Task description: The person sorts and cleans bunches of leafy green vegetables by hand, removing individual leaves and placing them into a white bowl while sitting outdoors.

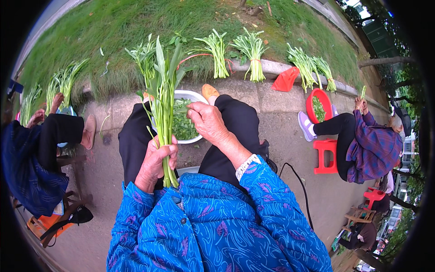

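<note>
My left hand (155, 162) is wrapped round the lower stalks of an upright bunch of water spinach (164, 102), long green stems with narrow leaves at the top. My right hand (211, 123) is closed in a pinch just right of the bunch; whatever its fingertips hold cannot be made out. Between my knees, below both hands, stands a white plastic basket (192, 95) with plucked green leaves (182, 126) in it. The bunch hides part of the basket's left side.
Tied bundles of greens (255, 54) lean along the kerb (276, 68), near a red bag (285, 79). To the right, a seated person (371, 145) handles greens beside a red basin (318, 102) and red stool (325, 156). Another person (34, 154) sits left. A black cord (301, 190) hangs beside me.
</note>
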Tool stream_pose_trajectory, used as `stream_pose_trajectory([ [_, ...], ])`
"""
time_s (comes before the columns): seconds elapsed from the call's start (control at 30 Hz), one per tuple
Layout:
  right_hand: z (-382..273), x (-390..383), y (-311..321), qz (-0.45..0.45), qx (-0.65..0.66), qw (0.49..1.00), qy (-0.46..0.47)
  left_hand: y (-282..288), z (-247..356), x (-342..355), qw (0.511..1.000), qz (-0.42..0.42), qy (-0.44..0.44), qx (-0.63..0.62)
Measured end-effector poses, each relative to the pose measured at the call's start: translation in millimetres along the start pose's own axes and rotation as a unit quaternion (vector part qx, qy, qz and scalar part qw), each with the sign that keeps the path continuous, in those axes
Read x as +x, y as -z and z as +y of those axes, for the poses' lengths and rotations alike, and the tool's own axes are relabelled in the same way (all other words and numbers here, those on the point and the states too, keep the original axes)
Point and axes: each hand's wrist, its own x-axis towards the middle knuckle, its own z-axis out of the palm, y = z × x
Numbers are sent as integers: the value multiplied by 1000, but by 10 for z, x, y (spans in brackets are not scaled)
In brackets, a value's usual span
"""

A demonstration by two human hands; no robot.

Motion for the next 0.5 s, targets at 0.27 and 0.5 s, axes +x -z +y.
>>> stream_pose_trajectory([
  [0.27,13,24,-10,-2,-27,1000,9,14,0,13,1000,0,-2,-1],
  [0.5,-23,22,4,0,-89,996,19,22,-16,13,1000,6,-13,20],
])
